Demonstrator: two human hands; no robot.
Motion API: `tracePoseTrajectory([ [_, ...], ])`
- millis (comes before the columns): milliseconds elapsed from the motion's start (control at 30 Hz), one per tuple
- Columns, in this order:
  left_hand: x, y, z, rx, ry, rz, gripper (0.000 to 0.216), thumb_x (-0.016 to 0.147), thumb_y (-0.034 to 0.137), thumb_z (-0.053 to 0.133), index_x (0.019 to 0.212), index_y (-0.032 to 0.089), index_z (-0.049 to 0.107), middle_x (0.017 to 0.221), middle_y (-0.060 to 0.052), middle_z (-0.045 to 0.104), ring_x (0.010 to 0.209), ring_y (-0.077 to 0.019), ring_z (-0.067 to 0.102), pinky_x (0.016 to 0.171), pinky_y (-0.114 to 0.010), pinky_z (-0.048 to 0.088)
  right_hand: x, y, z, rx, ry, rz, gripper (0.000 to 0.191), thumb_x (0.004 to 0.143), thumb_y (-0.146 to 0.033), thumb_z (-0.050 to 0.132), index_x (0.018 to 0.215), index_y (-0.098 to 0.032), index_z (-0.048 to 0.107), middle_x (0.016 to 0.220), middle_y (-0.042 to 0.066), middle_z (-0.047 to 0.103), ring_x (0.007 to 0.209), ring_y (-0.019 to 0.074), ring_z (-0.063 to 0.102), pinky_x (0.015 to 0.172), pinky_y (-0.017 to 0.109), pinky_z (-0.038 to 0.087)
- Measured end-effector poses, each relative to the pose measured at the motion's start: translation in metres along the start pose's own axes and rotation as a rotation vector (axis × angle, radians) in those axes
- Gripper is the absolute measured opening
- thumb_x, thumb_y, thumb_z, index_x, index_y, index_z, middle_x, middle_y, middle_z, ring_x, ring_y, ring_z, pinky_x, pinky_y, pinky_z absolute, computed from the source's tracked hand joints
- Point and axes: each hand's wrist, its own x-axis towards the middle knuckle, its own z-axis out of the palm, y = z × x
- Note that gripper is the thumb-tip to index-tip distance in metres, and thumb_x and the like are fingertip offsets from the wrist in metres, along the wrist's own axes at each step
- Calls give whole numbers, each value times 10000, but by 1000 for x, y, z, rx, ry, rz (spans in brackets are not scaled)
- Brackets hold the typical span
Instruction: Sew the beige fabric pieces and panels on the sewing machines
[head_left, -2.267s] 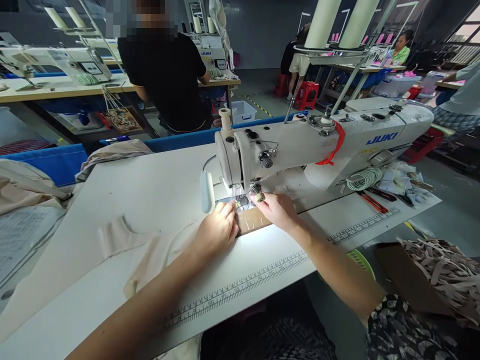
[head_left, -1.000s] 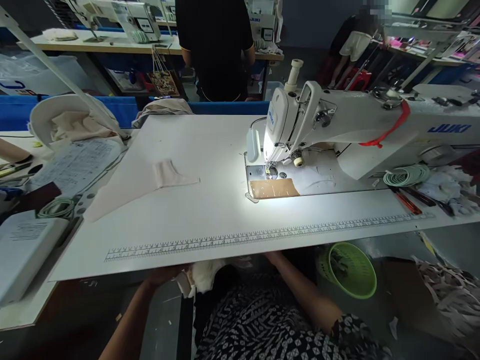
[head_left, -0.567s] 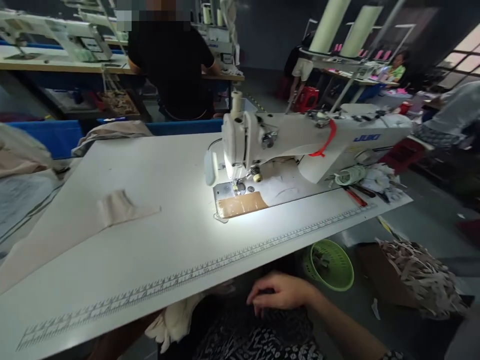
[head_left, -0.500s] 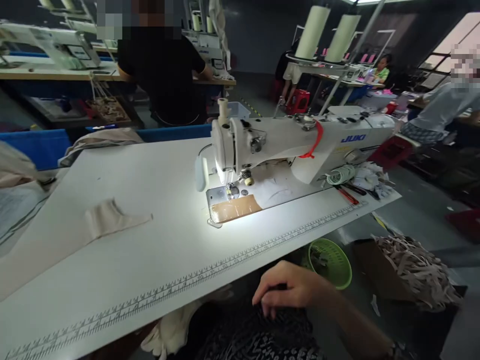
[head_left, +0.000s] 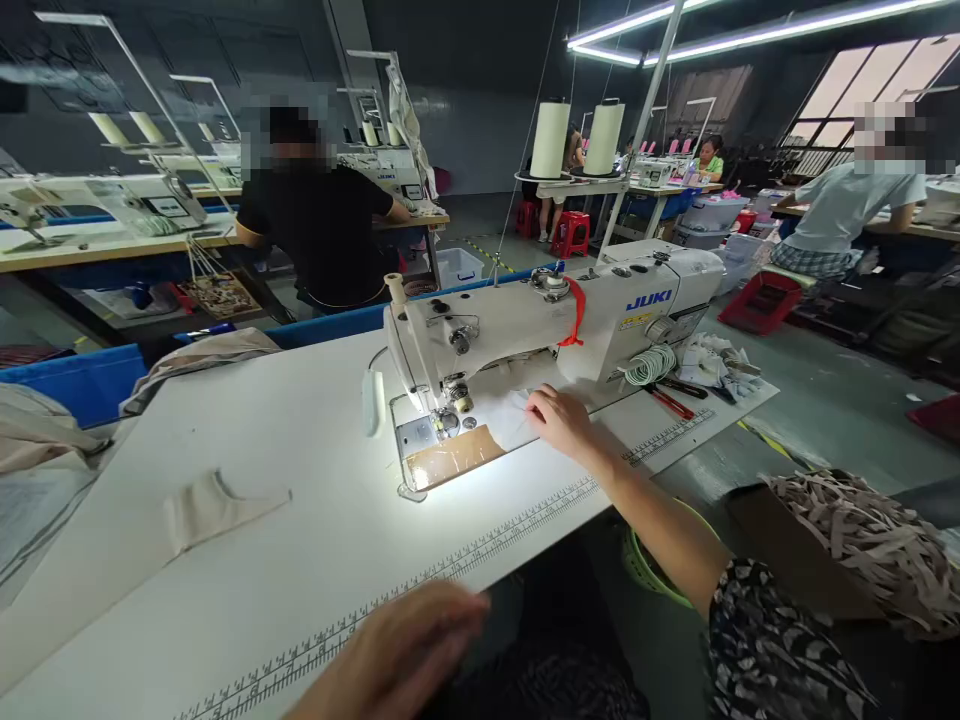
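Note:
My right hand [head_left: 559, 422] reaches in under the arm of the white sewing machine [head_left: 637, 310]. Its fingers are pinched on the edge of a thin white sheet [head_left: 508, 418], paper or cloth, lying on the machine bed. To the left of the sheet are a tan plate cover [head_left: 454, 458] and the lit needle area. My left hand [head_left: 424, 635] is over the table's front edge, near the printed ruler strip [head_left: 480, 548]; motion smears its fingers. A beige fabric piece [head_left: 214, 508] lies on the left of the white table [head_left: 315, 420].
Cord coil [head_left: 651, 365], red-handled tool [head_left: 671, 402] and scraps [head_left: 716, 362] lie at the table's right end. Below stand a green basket [head_left: 649, 570] and a box of fabric strips [head_left: 862, 540]. A person in black [head_left: 311, 220] sits ahead.
My right hand has risen from my lap to the machine bed and taken hold of the white sheet. My left hand has come into view. The camera has tilted up.

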Motion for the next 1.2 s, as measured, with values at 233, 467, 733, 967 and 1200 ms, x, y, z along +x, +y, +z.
tracePoseTrajectory([
  [233,191,15,13,196,478,-64,215,896,289,536,1071,185,604,1149,-123,630,685,-158,605,720,-341,540,-4,10,-4,-7,30,-53,127,910,-109,630,855,-212,581,917,13,638,633,130,580,638,237,428],
  [467,227,9,14,234,534,-185,153,909,292,506,775,220,527,726,-14,634,624,-167,581,592,-260,391,-7,7,-12,-88,-40,-127,145,869,-102,687,830,-198,587,925,21,639,669,152,589,625,252,406],
  [733,122,-23,-38,260,452,-279,318,889,504,437,730,235,497,528,50,531,491,-148,483,504,-255,313,-6,8,-9,-203,-77,-207,143,904,-75,553,857,-191,623,931,59,653,717,192,585,678,300,378],
  [967,63,-51,-78,419,534,-343,276,837,443,494,946,219,614,874,-22,647,684,-182,572,631,-295,435,5,22,-14,-125,-4,-405,218,926,-139,456,798,-213,617,846,77,668,734,240,614,682,344,427],
  [1200,6,-79,-149,560,606,-272,340,847,499,465,882,208,637,950,-86,647,739,-201,568,705,-324,469,2,27,-12,-156,126,-472,210,952,-168,446,866,-212,632,876,85,700,775,263,635,698,380,460],
])
